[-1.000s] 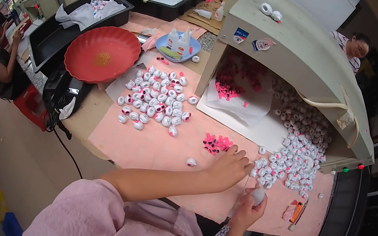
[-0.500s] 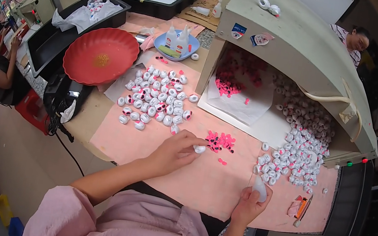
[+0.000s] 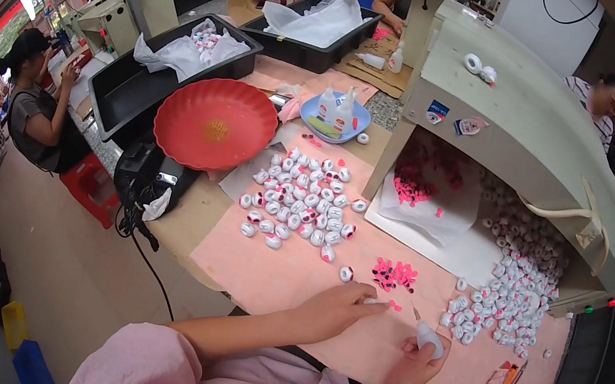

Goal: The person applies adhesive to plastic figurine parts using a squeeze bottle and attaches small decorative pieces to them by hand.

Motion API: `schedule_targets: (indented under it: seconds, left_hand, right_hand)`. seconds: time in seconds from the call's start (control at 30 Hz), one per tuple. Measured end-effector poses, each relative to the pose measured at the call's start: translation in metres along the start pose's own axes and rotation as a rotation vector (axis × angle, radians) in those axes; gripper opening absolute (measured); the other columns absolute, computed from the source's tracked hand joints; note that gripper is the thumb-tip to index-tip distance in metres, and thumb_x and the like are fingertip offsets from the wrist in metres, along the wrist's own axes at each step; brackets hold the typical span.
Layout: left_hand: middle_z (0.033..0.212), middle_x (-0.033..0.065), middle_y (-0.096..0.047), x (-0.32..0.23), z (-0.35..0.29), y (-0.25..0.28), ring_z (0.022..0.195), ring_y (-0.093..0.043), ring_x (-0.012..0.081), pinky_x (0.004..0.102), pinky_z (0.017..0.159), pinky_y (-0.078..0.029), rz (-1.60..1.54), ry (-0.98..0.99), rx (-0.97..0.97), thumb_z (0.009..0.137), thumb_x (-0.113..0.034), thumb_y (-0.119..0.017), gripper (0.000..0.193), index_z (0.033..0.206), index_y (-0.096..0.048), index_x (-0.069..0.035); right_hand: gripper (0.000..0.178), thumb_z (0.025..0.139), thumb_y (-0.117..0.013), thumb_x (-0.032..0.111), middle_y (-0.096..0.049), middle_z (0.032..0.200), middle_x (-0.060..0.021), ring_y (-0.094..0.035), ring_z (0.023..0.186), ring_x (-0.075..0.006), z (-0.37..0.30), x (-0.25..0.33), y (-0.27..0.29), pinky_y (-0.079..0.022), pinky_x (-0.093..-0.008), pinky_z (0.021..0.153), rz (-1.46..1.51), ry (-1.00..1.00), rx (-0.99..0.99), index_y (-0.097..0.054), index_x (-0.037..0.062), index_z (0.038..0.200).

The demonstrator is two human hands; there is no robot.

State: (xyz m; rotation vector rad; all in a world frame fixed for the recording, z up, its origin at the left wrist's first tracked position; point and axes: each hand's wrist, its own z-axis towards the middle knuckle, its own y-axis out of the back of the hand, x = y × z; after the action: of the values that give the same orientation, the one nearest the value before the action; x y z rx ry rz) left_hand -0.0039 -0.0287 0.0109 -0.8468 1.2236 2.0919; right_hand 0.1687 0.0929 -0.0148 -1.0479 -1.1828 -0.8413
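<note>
My right hand [image 3: 415, 365] is closed round a small white squeeze bottle [image 3: 429, 340], its thin nozzle pointing up and left. To its left, my left hand [image 3: 337, 309] has its fingers together on a small white rounded piece [image 3: 374, 302], mostly hidden by them. Just beyond the left hand, a single white piece with a dark and pink spot [image 3: 346, 274] lies on the pink cloth [image 3: 271, 274]. A pile of small pink and black discs [image 3: 394, 274] lies beyond my fingertips, with a few loose pink discs [image 3: 394, 306] closer in.
Many white pieces [image 3: 304, 201] sit in a group at centre left; another heap [image 3: 510, 302] spills from a grey-green hooded machine [image 3: 527, 106]. A red scalloped bowl [image 3: 215, 119], a blue dish with bottles [image 3: 335, 117] and black trays [image 3: 130, 102] stand farther back. Other people work nearby.
The view has shifted, so the scene sits lower and farther right. My left hand has moved nearer the bottle; a white piece now lies alone where its fingertips were. The bottle's nozzle has come into view.
</note>
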Motion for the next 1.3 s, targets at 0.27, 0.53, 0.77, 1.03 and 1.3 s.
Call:
schedule_targets:
  seconds: [0.27,0.53,0.77,1.03,1.3]
  left_hand:
    - [0.093,0.0086,-0.057,0.020,0.044,0.073,0.088,-0.053,0.0253,0.0383,0.075,-0.035,0.691,0.224,-0.351,0.079,-0.026,-0.071,0.029,0.101,-0.067,-0.008]
    - [0.097,0.0096,-0.059,0.044,0.045,0.067,0.091,-0.056,0.0281,0.0407,0.079,-0.043,0.488,0.097,-0.248,0.079,-0.013,-0.070,0.025,0.102,-0.063,-0.006]
    - [0.120,0.0069,-0.060,-0.022,0.010,0.014,0.102,-0.060,0.0131,0.0274,0.083,-0.052,-0.624,0.327,0.093,0.090,-0.006,-0.063,0.040,0.129,-0.056,-0.008]
    - [0.118,0.0094,-0.063,-0.001,0.002,-0.009,0.103,-0.062,0.0153,0.0295,0.088,-0.053,-0.648,0.400,-0.025,0.089,-0.002,-0.061,0.036,0.125,-0.058,-0.005]
    - [0.115,0.0095,-0.063,0.000,0.001,-0.012,0.102,-0.063,0.0170,0.0299,0.086,-0.056,-0.653,0.427,-0.033,0.089,-0.001,-0.062,0.030,0.119,-0.062,-0.003]
  right_hand:
    - [0.013,0.086,-0.048,0.012,-0.053,0.080,-0.0055,-0.049,0.062,-0.0112,0.001,0.009,-0.009,-0.044,-0.0252,0.058,0.059,0.004,0.006,-0.047,0.0018,0.094]
    - [0.018,0.092,-0.057,0.014,-0.052,0.075,-0.0049,-0.049,0.061,-0.0104,-0.008,0.022,-0.013,-0.044,-0.0235,0.057,0.078,0.093,0.084,-0.043,0.0051,0.099]
    - [0.026,0.083,-0.059,-0.006,-0.052,0.085,-0.0054,-0.053,0.065,-0.0109,-0.009,0.008,-0.009,-0.051,-0.0245,0.059,-0.099,0.027,0.226,-0.044,0.0049,0.102]
    - [0.018,0.076,-0.072,-0.001,-0.061,0.084,-0.0069,-0.060,0.077,-0.0153,-0.006,0.012,-0.013,-0.049,-0.0290,0.072,-0.377,0.042,0.265,-0.058,0.0007,0.087]
    - [0.024,0.075,-0.072,-0.002,-0.065,0.089,-0.0100,-0.064,0.083,-0.0187,-0.006,0.020,-0.025,-0.050,-0.0282,0.075,-0.487,0.191,0.356,-0.066,0.0017,0.098]
